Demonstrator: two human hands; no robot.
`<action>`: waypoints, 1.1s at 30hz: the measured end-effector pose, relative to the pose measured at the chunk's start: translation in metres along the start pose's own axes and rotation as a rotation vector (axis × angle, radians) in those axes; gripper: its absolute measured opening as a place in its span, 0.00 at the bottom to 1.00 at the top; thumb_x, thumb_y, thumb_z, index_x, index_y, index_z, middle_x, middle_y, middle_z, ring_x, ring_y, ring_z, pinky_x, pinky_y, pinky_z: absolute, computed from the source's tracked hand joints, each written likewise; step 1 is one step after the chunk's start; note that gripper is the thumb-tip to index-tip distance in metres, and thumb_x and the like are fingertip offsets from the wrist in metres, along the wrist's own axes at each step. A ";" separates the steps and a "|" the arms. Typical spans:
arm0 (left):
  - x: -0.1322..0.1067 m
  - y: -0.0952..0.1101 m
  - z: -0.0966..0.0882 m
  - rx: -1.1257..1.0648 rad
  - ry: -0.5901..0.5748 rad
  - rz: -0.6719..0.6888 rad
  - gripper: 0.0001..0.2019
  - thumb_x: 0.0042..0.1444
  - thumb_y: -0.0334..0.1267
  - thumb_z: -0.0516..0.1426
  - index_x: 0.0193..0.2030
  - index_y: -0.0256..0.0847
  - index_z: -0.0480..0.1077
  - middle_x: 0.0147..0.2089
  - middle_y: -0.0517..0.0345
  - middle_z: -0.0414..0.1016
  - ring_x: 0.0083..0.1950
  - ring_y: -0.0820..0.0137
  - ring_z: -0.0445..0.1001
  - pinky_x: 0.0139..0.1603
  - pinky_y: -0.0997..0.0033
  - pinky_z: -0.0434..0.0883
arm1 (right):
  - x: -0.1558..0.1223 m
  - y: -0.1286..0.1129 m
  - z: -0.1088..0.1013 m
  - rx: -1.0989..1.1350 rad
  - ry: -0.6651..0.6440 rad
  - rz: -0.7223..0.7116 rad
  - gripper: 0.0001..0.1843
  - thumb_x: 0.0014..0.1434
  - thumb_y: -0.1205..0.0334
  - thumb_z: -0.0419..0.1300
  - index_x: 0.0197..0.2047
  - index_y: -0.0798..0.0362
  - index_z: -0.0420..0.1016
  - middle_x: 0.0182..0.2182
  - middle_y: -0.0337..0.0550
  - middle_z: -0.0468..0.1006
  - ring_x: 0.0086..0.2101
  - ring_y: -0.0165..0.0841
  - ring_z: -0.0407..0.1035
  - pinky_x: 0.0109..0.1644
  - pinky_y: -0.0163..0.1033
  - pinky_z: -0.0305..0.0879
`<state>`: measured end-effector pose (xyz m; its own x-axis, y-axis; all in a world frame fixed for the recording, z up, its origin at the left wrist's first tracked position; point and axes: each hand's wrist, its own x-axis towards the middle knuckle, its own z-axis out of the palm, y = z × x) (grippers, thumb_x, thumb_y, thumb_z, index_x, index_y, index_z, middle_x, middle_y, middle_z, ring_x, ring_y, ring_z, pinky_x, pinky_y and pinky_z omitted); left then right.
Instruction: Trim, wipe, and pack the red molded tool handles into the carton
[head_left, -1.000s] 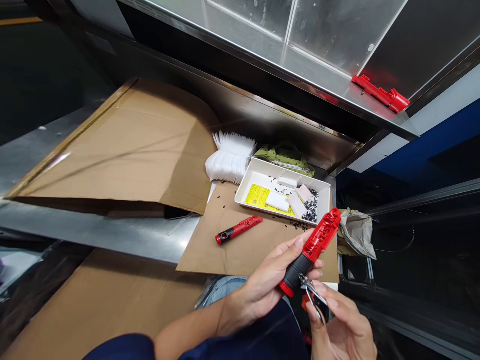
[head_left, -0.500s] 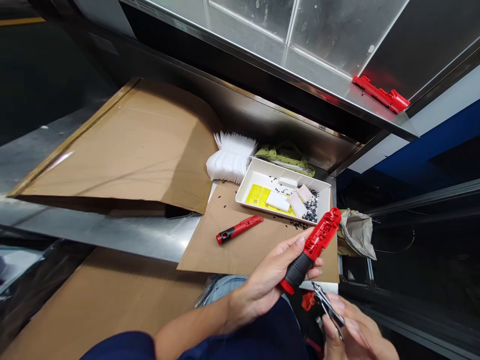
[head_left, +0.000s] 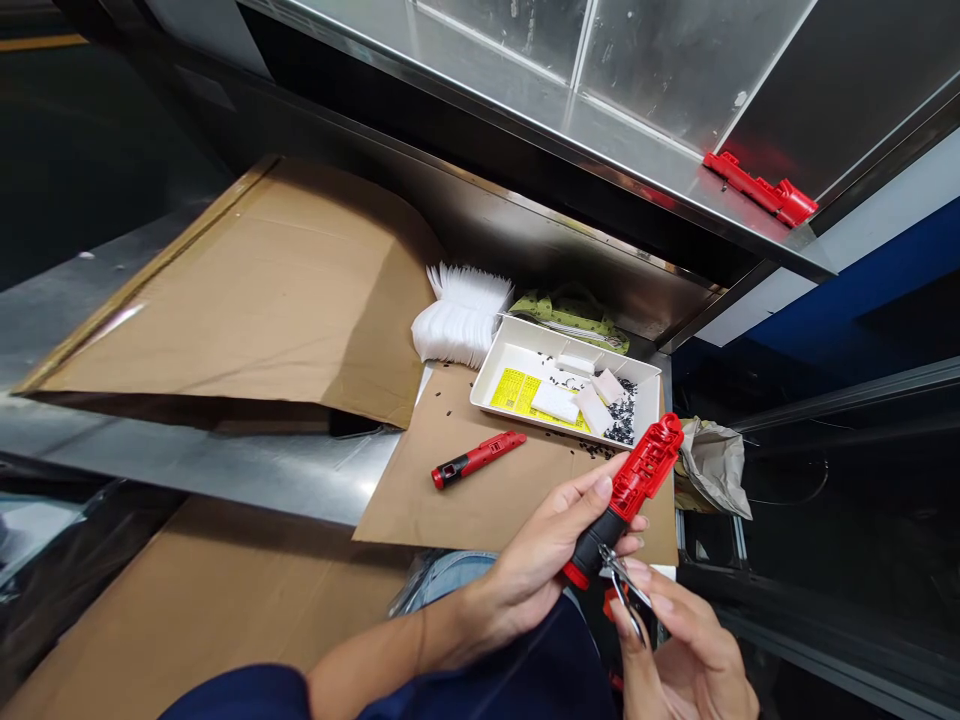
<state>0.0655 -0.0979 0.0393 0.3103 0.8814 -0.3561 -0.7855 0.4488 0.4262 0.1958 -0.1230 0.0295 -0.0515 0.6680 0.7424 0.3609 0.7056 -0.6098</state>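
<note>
Over cardboard (head_left: 450, 490), a light red handle (head_left: 636, 488) is clasped at its rubber grip (head_left: 592, 548) by the left hand (head_left: 547, 550), a metal clip (head_left: 619, 580) pinched by the right hand (head_left: 679, 650).

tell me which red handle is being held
The red tool handle with the black grip, held in the left hand. The smaller red handle lies on the brown cardboard; the red plastic part sits on the shelf edge above.

Red-and-black tool handle (head_left: 630, 495) tilts upward, steel nippers (head_left: 616, 577) at its base.
</note>
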 end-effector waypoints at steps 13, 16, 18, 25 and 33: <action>0.001 -0.001 0.000 -0.095 0.045 -0.001 0.26 0.58 0.46 0.63 0.60 0.34 0.71 0.35 0.51 0.77 0.31 0.73 0.74 0.37 0.77 0.72 | -0.008 0.003 -0.015 0.010 0.081 0.064 0.12 0.56 0.72 0.68 0.42 0.53 0.72 0.33 0.40 0.82 0.31 0.35 0.80 0.33 0.38 0.81; 0.002 -0.002 -0.001 -0.100 0.029 -0.012 0.26 0.58 0.47 0.63 0.59 0.35 0.71 0.34 0.52 0.76 0.29 0.73 0.75 0.32 0.79 0.71 | -0.005 0.004 -0.010 0.038 0.012 0.022 0.12 0.57 0.72 0.67 0.43 0.54 0.72 0.36 0.42 0.82 0.33 0.34 0.80 0.35 0.37 0.81; 0.002 -0.004 -0.003 -0.109 0.010 -0.012 0.27 0.57 0.48 0.63 0.60 0.36 0.71 0.34 0.52 0.77 0.29 0.73 0.75 0.30 0.79 0.70 | -0.004 0.004 -0.005 0.048 0.001 0.019 0.11 0.57 0.72 0.66 0.43 0.54 0.73 0.36 0.42 0.82 0.34 0.34 0.80 0.36 0.36 0.81; 0.003 -0.006 -0.004 -0.101 -0.002 -0.026 0.33 0.53 0.50 0.66 0.63 0.38 0.69 0.33 0.52 0.78 0.29 0.72 0.76 0.30 0.79 0.72 | -0.005 -0.001 0.004 0.018 0.023 0.052 0.10 0.57 0.72 0.66 0.42 0.53 0.73 0.34 0.41 0.83 0.32 0.34 0.80 0.34 0.35 0.79; 0.003 -0.003 -0.003 -0.154 0.048 -0.048 0.23 0.63 0.43 0.59 0.61 0.32 0.69 0.37 0.50 0.77 0.33 0.71 0.76 0.37 0.74 0.75 | -0.010 0.010 -0.016 0.063 0.108 0.118 0.11 0.57 0.70 0.68 0.41 0.53 0.72 0.34 0.40 0.82 0.32 0.34 0.80 0.35 0.35 0.80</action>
<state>0.0674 -0.0967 0.0344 0.3266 0.8497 -0.4139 -0.8442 0.4592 0.2766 0.2151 -0.1265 0.0210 0.0899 0.7201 0.6880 0.2997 0.6392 -0.7082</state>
